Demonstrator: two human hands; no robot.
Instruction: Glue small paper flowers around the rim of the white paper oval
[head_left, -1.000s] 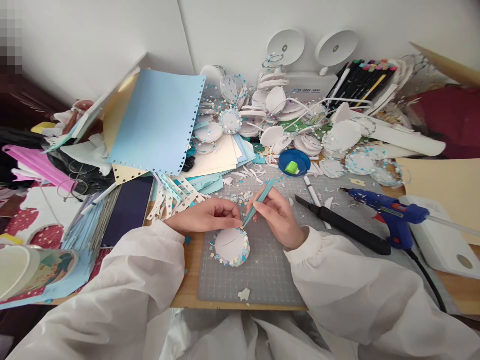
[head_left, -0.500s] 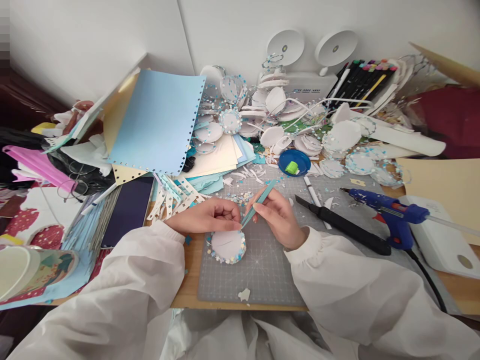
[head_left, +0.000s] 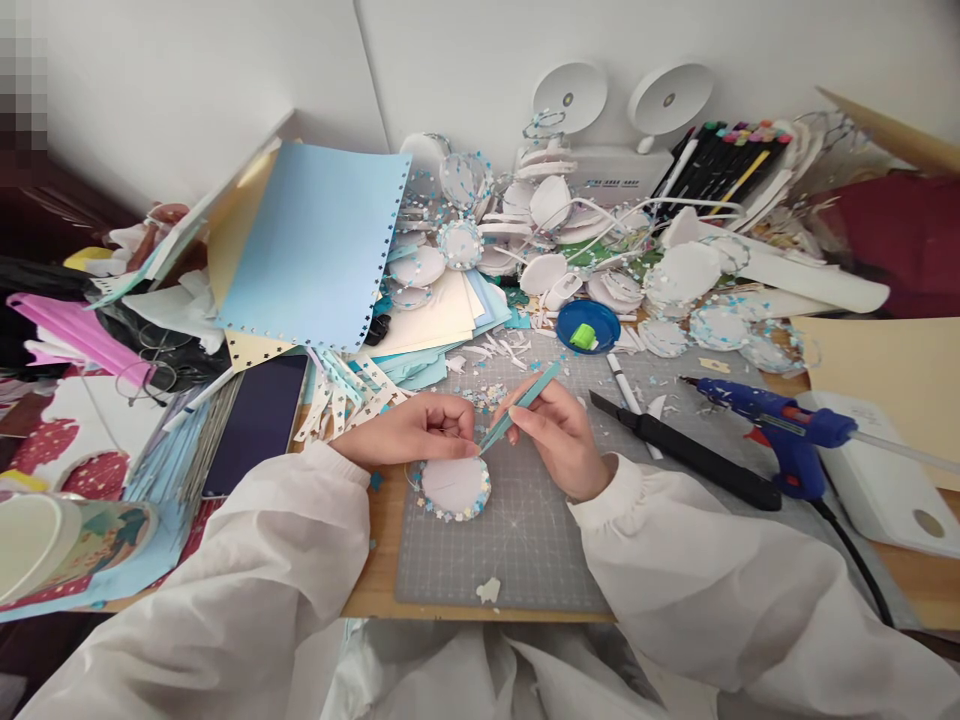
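Note:
A white round disc (head_left: 454, 486) edged with small blue, white and cream stars is over the grey cutting mat (head_left: 517, 560). My left hand (head_left: 431, 430) pinches the disc's upper edge between thumb and curled fingers. Teal tweezers (head_left: 529, 396) are held in my right hand (head_left: 551, 435), their tips meeting the disc's rim beside my left thumb. Whether a star is between the tips is too small to tell. Loose stars (head_left: 491, 393) lie just behind my hands.
To the right are a black cutter (head_left: 697, 455), a blue glue gun (head_left: 787, 420) and a white pen (head_left: 624, 384). A blue lid (head_left: 588, 327) and piled white discs (head_left: 551, 200) stand behind. Left are a dark phone (head_left: 257, 425) and a cup (head_left: 37, 545).
The tweezers have tilted a little lower to the right, with their tips slightly left. The disc and my left fingers have shifted slightly.

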